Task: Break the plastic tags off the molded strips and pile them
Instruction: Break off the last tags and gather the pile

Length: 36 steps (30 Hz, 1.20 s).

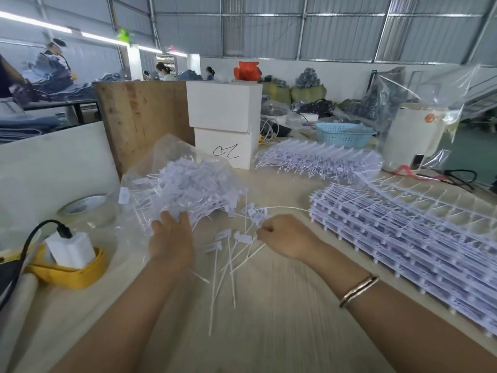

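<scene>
A heap of loose white plastic tags lies on a clear plastic bag at the middle left of the table. My left hand rests flat against the heap's near edge, fingers straight. My right hand has its fingers curled round a small bunch of loose tags whose thin tails fan out toward me across the table. A thick stack of molded strips lies to the right of my right hand. A second stack of strips lies farther back.
Two stacked white boxes stand behind the heap, next to a wooden board. A tape roll and a yellow tray with a white charger sit at the left. A blue basket and a white appliance are at the back right.
</scene>
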Tool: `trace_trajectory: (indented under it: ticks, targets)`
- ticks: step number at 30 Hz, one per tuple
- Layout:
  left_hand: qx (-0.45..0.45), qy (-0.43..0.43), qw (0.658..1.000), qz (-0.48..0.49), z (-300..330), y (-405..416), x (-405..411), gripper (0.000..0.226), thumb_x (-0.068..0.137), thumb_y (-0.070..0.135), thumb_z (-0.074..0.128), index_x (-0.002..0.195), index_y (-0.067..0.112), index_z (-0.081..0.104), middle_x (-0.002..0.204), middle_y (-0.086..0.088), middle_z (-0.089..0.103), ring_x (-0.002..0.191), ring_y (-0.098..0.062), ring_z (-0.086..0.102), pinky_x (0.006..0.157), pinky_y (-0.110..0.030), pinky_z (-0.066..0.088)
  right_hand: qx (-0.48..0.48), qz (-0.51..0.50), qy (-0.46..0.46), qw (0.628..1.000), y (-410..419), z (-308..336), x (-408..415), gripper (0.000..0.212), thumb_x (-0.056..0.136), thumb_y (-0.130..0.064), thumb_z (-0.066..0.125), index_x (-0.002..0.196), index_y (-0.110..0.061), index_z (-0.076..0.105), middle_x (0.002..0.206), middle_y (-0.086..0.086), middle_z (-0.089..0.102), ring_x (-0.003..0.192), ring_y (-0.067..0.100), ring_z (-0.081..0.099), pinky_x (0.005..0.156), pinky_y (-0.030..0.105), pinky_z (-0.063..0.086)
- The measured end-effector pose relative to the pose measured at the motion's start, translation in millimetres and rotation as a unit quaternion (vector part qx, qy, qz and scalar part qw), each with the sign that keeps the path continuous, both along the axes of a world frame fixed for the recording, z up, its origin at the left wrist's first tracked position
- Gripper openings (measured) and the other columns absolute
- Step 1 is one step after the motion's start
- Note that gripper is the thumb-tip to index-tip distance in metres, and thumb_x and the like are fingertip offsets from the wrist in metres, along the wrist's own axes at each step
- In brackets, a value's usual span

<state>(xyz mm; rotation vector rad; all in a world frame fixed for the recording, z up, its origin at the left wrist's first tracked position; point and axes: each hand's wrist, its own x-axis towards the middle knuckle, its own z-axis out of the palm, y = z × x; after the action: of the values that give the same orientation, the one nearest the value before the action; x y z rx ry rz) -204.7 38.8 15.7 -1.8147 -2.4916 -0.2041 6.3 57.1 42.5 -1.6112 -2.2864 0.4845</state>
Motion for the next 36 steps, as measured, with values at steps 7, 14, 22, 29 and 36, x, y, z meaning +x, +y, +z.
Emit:
trace_trajectory:
  ticks: [7, 14, 22, 29, 36]
  targets:
    - [-0.013, -0.048, 0.991, -0.127, 7, -4, 9, 0.059, 0.089, 0.017, 0.053, 0.142, 0.021, 0.028, 0.125, -0.013, 0.042, 0.11, -0.029, 0.05, 0.088, -0.034, 0.047, 0.083, -0.022, -0.069, 0.994, 20, -6, 5, 0.032, 0.092, -0.031, 0.045, 0.072, -0.013, 0.064, 0.081, 0.009, 0.063, 0.078, 0.027, 0.059, 0.062, 0.031, 0.042]
    - [0.002, -0.402, 0.891, -0.209, 37, -18, -2, 0.05, 0.081, 0.004, 0.055, 0.12, 0.034, 0.056, 0.114, 0.011, 0.058, 0.095, -0.002, 0.058, 0.071, -0.018, 0.049, 0.161, 0.042, -0.141, 0.976, 30, -22, 13, 0.035, 0.092, -0.028, 0.046, 0.126, -0.023, 0.054, 0.127, 0.001, 0.054, 0.118, 0.024, 0.046, 0.096, 0.036, 0.036]
    - [-0.015, -0.544, 0.806, -0.233, 67, -22, -6, 0.054, 0.08, -0.012, 0.042, 0.111, 0.024, 0.068, 0.099, -0.001, 0.074, 0.094, -0.019, 0.066, 0.079, -0.028, 0.049, 0.287, -0.011, -0.13, 0.949, 45, -39, -11, 0.046, 0.086, -0.043, 0.056, 0.124, -0.02, 0.041, 0.125, 0.0, 0.046, 0.113, 0.021, 0.046, 0.09, 0.034, 0.033]
    - [-0.015, -0.578, 0.786, -0.217, 85, -16, -15, 0.045, 0.085, -0.012, 0.044, 0.109, 0.017, 0.068, 0.092, 0.003, 0.074, 0.084, -0.009, 0.068, 0.063, -0.012, 0.052, 0.413, -0.03, -0.221, 0.883, 53, -10, -17, 0.013, 0.073, -0.03, 0.074, 0.083, -0.025, 0.068, 0.085, -0.006, 0.066, 0.076, 0.019, 0.065, 0.072, 0.028, 0.046]
    - [-0.041, -0.302, 0.91, -0.283, 120, -2, -25, 0.044, 0.083, 0.007, 0.056, 0.116, 0.035, 0.046, 0.116, 0.004, 0.051, 0.097, -0.017, 0.058, 0.073, -0.027, 0.049, 0.298, 0.085, -0.203, 0.929, 78, 27, -8, 0.027, 0.096, -0.031, 0.047, 0.115, -0.024, 0.066, 0.115, 0.003, 0.057, 0.109, 0.024, 0.052, 0.087, 0.034, 0.039]
